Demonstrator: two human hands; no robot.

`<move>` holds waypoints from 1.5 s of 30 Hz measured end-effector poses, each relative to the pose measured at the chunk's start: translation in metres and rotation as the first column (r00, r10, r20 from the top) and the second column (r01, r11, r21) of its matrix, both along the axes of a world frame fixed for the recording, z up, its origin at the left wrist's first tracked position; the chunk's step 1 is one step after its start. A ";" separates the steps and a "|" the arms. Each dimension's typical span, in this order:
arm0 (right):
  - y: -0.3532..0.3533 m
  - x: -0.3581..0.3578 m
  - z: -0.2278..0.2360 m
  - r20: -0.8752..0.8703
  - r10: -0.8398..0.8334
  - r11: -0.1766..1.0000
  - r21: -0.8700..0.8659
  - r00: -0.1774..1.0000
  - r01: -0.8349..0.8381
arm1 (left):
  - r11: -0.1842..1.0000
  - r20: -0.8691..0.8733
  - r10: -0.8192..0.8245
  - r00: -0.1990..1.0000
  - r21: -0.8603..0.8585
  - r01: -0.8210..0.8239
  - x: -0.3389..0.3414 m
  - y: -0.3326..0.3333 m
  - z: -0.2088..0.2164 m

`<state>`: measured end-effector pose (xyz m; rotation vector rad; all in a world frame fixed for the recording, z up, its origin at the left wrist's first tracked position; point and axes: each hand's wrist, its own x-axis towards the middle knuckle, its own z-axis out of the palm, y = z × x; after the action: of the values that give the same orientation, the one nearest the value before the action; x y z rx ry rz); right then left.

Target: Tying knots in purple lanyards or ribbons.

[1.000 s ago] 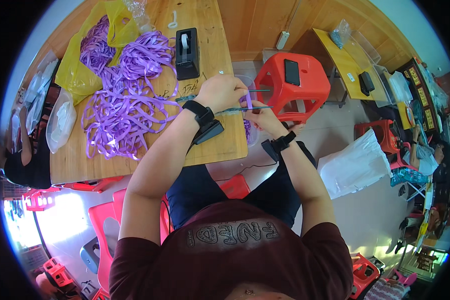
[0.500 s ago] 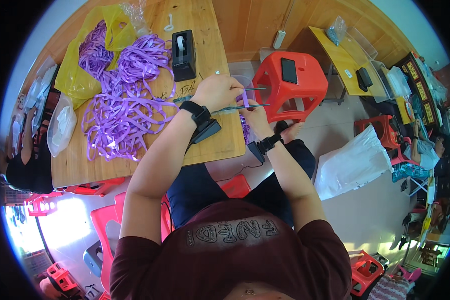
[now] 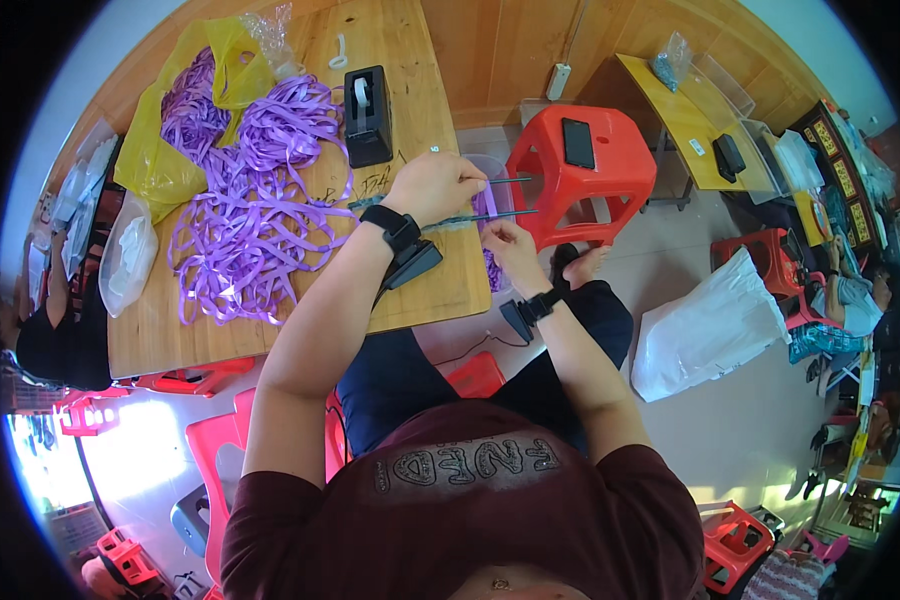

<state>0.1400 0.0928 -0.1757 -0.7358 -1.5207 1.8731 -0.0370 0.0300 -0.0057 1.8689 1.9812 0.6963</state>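
Two thin dark rods stick out past the table's right edge, and a strip of purple ribbon hangs across them. My left hand is at the upper rod, its thumb and fingers pinched on the ribbon. Just below the lower rod is my right hand, its fingers curled and closed; what they hold, if anything, is too small to make out. A large tangled pile of purple ribbon lies on the table to the left. More ribbon sits in a clear tub, partly hidden behind my hands.
On the wooden table are a black tape dispenser, a yellow plastic bag and a clear bag. A red stool bearing a phone stands beyond my right hand. Farther right lies a white sack. A person sits at the far left.
My right hand has dropped from the ribbon between the rods to below the lower rod. My left hand stays at the upper rod with little movement.
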 end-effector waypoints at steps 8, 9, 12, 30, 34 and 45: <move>-0.043 0.060 0.040 -0.046 0.136 0.961 -0.235 0.990 -0.143 | 0.999 -0.009 0.028 1.000 0.022 -0.028 0.000 -0.002 -0.001; -0.048 0.066 0.045 -0.045 0.135 0.962 -0.235 0.990 -0.142 | 0.998 -0.014 0.039 0.999 0.053 -0.038 0.000 -0.001 -0.003; -0.056 0.089 0.050 0.130 0.278 0.955 -0.139 0.952 -0.260 | 0.997 -0.019 0.032 0.999 0.064 -0.031 0.001 0.000 -0.004; -0.030 0.090 0.181 0.071 0.325 0.761 0.572 0.943 -0.305 | 0.996 -0.034 0.049 0.998 0.073 -0.046 -0.003 0.000 -0.010; -0.002 0.047 0.209 0.029 0.277 0.770 0.591 0.960 -0.240 | 0.990 0.096 0.118 0.988 0.063 -0.125 0.000 -0.002 -0.006; 0.073 -0.041 0.161 0.255 0.113 0.905 0.373 0.960 -0.206 | 0.891 0.489 0.289 0.823 0.176 -0.418 -0.013 -0.005 0.005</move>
<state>0.0987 0.1658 -0.0147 -0.6656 -2.0858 1.5502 -0.0498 0.0253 -0.0008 1.2883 2.0002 1.4415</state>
